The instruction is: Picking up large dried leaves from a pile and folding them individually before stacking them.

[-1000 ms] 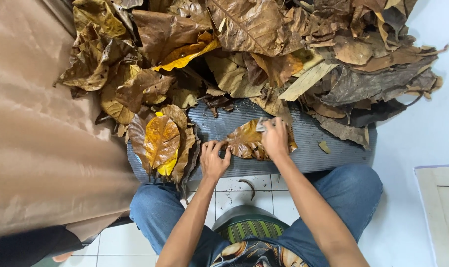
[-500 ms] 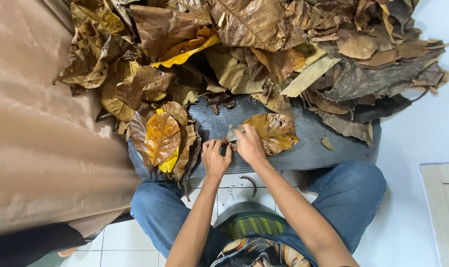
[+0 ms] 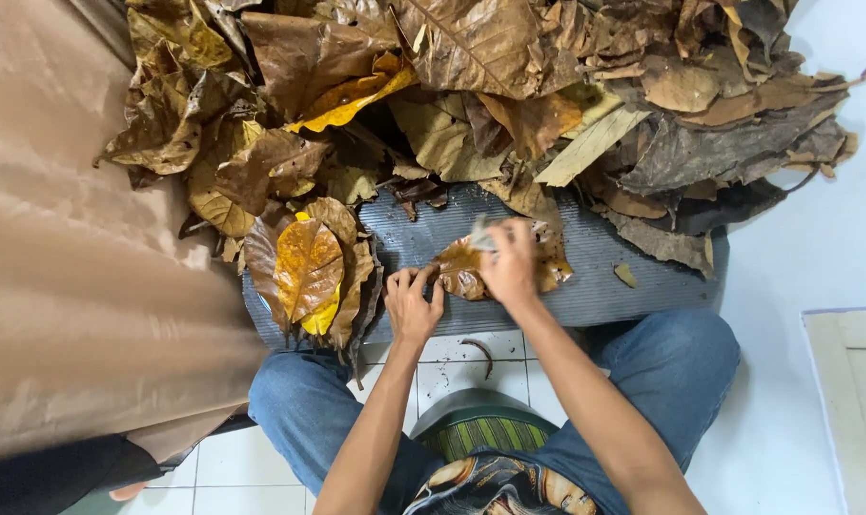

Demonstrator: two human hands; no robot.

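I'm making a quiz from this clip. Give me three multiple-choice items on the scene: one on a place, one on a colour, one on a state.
1. Where does the leaf under the hands lie?
A. on the grey mat
B. on the white tiles
C. on the brown cloth

2. What colour are the trousers?
A. black
B. blue
C. green

3. What is the right hand doing?
A. resting flat on a knee
B. hanging free in the air
C. pressing a small grey thing onto the leaf

Key: 1 A, the ribbed grey mat shows around the leaf; 2 B, blue denim on both legs; 3 C, the small grey thing is at its fingers, over the leaf, while the left hand touches the leaf's edge.
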